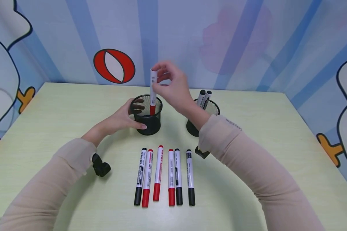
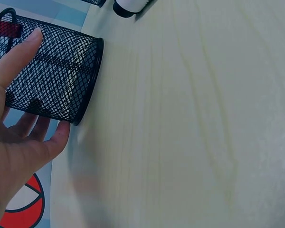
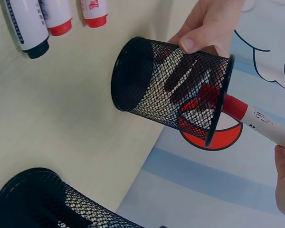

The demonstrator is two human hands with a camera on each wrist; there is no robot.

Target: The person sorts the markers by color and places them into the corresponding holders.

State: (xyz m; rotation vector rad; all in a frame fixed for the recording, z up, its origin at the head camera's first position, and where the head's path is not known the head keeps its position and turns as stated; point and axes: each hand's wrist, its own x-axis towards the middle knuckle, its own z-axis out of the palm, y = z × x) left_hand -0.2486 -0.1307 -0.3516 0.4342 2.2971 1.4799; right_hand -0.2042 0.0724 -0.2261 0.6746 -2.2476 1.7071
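A black mesh pen cup (image 1: 151,125) stands upright on the table, and my left hand (image 1: 118,118) grips it around its side, thumb on the near wall. Above it, my right hand (image 1: 174,86) pinches a red marker (image 1: 153,84) near its top end. The marker is upright with its red cap downward. In the right wrist view, the red cap (image 3: 235,107) passes through the rim into the cup. The left wrist view shows the thumb and fingers of the left hand (image 2: 19,152) on the mesh cup (image 2: 57,66).
A second mesh cup (image 1: 191,129) at the right holds two black markers (image 1: 200,98), partly behind my right forearm. Several red and black markers (image 1: 171,173) lie in a row nearer to me. A patterned backdrop (image 1: 179,38) rises behind the table (image 1: 104,192).
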